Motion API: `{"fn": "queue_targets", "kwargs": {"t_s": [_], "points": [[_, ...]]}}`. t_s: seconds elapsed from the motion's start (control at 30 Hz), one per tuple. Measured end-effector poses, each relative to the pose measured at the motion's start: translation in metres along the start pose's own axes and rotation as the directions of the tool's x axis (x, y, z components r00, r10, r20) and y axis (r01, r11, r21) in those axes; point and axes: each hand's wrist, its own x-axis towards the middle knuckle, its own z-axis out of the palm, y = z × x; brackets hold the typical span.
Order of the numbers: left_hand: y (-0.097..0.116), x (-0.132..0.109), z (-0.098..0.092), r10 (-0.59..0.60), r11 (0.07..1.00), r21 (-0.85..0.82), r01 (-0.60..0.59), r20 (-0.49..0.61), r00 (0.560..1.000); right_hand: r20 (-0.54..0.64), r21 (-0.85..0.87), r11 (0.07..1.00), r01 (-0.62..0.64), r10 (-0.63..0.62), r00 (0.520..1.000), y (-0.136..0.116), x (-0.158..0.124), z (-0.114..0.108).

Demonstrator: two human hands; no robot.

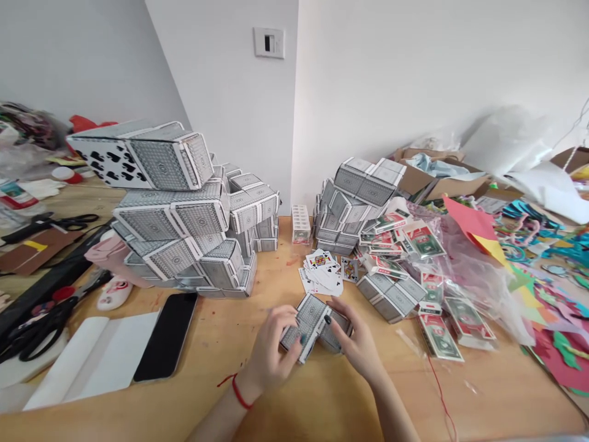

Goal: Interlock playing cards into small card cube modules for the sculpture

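Low on the table, my left hand (272, 350) grips a small box folded from playing cards (311, 312), its grey patterned backs facing out. My right hand (356, 341) holds the adjoining card box (332, 336) on the right side, thumb on top. The two boxes touch at an angle between my hands. Just beyond them lies a loose pile of playing cards (322, 273), some face up. A finished pair of joined card boxes (392, 296) rests right of my right hand.
Stacked card boxes (184, 215) rise at the left, with another stack (352, 205) at the back right. Red and green card packs (439, 337) lie on the right beside plastic wrap. A black phone (166, 336), white paper (99, 356) and scissors (55, 322) lie left.
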Motion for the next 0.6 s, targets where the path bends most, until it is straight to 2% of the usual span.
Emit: {"fn": "queue_targets", "kwargs": {"t_s": [0.03,0.1,0.13,0.2,0.3,0.37,0.5,0.6], "points": [[-0.001,0.001,0.001,-0.107,0.994,-0.032,0.105,-0.047,0.993,-0.02,-0.023,1.0,0.0,-0.001,1.0,0.002,0.0,0.002],[-0.006,0.008,0.005,-0.311,0.945,-0.135,0.298,-0.087,0.946,-0.053,-0.021,1.0,-0.012,0.011,0.999,0.004,0.003,0.005],[-0.009,0.012,0.007,-0.4,0.9,-0.217,0.379,-0.063,0.914,-0.063,-0.005,1.0,-0.025,0.025,0.998,0.004,0.005,0.007],[-0.015,0.02,0.014,-0.491,0.802,-0.35,0.484,0.075,0.868,-0.055,0.022,0.997,-0.08,0.081,0.995,0.004,0.009,0.01],[-0.02,0.028,0.022,-0.502,0.773,-0.324,0.545,0.211,0.838,-0.045,0.044,0.981,-0.187,0.189,0.981,0.003,0.015,0.016],[-0.02,0.03,0.024,-0.495,0.78,-0.292,0.553,0.253,0.831,-0.065,0.085,0.964,-0.254,0.259,0.964,0.004,0.019,0.02],[-0.021,0.033,0.021,-0.474,0.795,-0.28,0.538,0.266,0.839,-0.124,0.165,0.93,-0.329,0.351,0.928,0.007,0.023,0.025],[-0.02,0.033,0.02,-0.49,0.839,-0.135,0.528,0.236,0.839,-0.184,0.076,0.954,-0.29,0.299,0.936,0.008,0.021,0.028]]}}
